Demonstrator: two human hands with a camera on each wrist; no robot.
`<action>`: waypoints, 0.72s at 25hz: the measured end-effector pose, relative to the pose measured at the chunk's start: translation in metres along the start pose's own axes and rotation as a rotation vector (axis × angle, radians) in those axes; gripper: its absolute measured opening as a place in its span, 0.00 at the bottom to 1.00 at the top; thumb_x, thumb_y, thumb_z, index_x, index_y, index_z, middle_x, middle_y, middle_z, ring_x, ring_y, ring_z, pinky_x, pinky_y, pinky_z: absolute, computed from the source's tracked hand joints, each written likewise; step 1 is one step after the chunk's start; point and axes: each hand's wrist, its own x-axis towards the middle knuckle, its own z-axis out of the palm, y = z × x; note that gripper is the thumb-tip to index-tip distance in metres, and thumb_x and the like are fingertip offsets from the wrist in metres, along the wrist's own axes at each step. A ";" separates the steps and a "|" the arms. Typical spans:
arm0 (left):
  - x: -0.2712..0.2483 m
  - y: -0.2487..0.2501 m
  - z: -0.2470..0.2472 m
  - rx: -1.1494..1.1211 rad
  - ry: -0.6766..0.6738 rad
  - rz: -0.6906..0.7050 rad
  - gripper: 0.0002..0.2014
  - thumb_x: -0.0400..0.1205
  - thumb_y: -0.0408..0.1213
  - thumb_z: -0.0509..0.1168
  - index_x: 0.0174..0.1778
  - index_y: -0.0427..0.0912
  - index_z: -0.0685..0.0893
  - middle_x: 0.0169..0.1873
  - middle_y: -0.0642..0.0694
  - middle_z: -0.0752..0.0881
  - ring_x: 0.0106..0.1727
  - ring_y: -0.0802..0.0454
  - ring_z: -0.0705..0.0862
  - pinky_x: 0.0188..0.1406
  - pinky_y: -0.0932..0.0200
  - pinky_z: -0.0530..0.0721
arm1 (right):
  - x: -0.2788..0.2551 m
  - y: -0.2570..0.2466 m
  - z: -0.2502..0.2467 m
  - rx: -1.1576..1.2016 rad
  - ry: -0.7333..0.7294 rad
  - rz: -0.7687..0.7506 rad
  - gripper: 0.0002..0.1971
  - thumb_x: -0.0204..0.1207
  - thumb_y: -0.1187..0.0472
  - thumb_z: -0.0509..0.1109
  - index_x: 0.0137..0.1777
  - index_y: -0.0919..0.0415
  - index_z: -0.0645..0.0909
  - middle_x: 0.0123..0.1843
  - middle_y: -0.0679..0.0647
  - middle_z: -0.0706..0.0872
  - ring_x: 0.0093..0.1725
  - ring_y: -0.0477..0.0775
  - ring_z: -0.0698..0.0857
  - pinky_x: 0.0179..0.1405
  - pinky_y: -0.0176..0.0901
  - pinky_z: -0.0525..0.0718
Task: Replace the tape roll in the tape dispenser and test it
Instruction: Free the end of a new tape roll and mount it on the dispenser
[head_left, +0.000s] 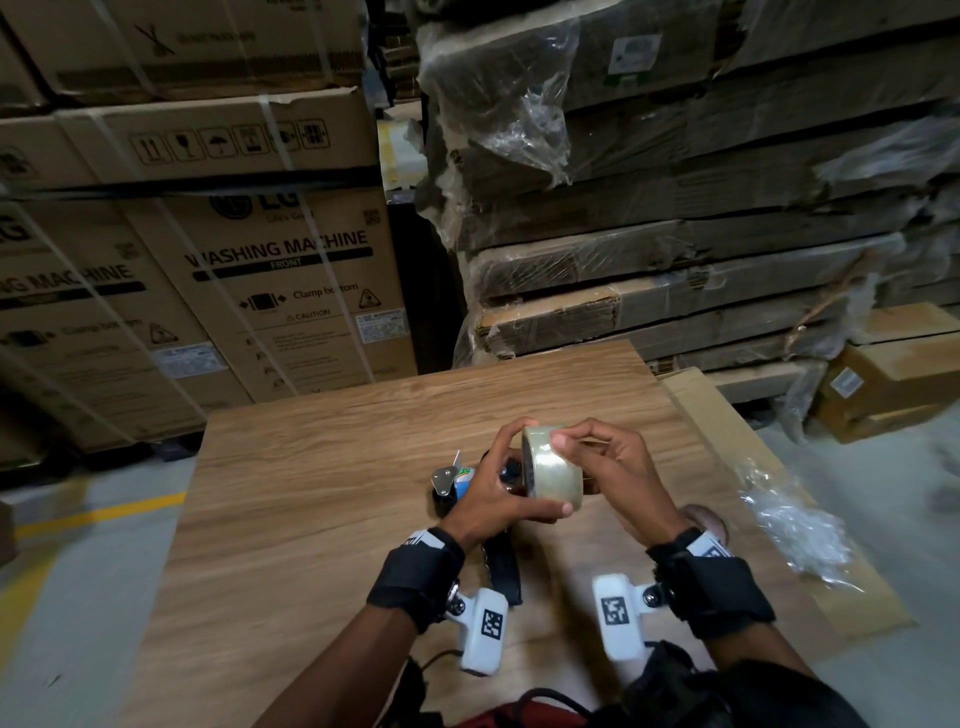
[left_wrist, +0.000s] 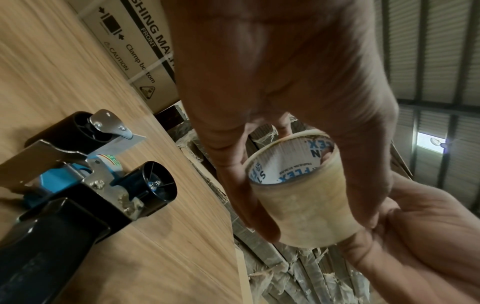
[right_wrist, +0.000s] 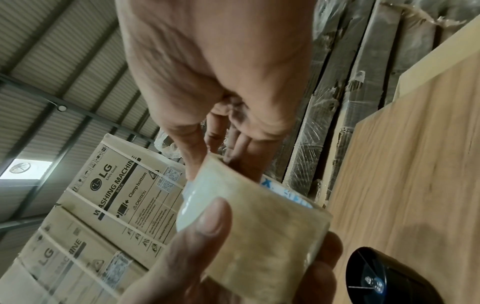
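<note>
- Above the middle of the table (head_left: 322, 467), both hands hold one tape roll (head_left: 551, 470) clear of the wood.
- The left hand (head_left: 491, 493) has its grip clamped on the roll: fingers curl over the far rim, thumb under the near side.
- The right hand (head_left: 610, 467) also has its grip closed on the roll, fingertips (head_left: 563, 441) pinching at the top of the outer wrap and a thumb pressed on the tape face in the right wrist view.
- The roll is clear, yellowish tape on a white core with blue lettering, seen through its open end from the left wrist.
- The tape dispenser (left_wrist: 78, 174) lies on its side on the table just under and to the left of the hands, not touching the roll.
- Its black hub (left_wrist: 153, 185) is bare, its roller and metal blade guard point toward the far edge, and its black handle points toward the near edge.
- A crumpled clear plastic wrapper (head_left: 800, 530) lies near the right edge of the table.
- Beyond the far edge stand washing machine cartons (head_left: 234, 291) on the left and shrink-wrapped flat cardboard packs (head_left: 675, 208) on the right.
</note>
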 end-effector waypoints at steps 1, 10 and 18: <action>0.000 -0.001 0.001 0.010 0.011 0.003 0.51 0.63 0.31 0.88 0.78 0.63 0.70 0.63 0.33 0.85 0.66 0.38 0.85 0.59 0.42 0.91 | 0.000 0.000 0.001 -0.002 0.011 0.007 0.07 0.80 0.66 0.75 0.49 0.72 0.87 0.41 0.57 0.94 0.38 0.52 0.90 0.29 0.42 0.86; 0.001 -0.002 0.000 0.044 0.002 0.015 0.52 0.62 0.36 0.89 0.78 0.64 0.68 0.65 0.37 0.83 0.64 0.41 0.87 0.59 0.38 0.91 | 0.002 -0.005 0.008 -0.113 0.112 0.114 0.26 0.83 0.37 0.64 0.44 0.60 0.90 0.40 0.56 0.93 0.37 0.54 0.91 0.35 0.48 0.87; 0.003 0.002 -0.009 0.088 -0.022 0.043 0.45 0.64 0.31 0.88 0.73 0.57 0.74 0.65 0.41 0.85 0.65 0.46 0.86 0.56 0.58 0.90 | 0.004 0.005 -0.001 -0.014 -0.024 0.083 0.07 0.80 0.61 0.76 0.54 0.62 0.93 0.51 0.62 0.95 0.48 0.58 0.91 0.40 0.46 0.90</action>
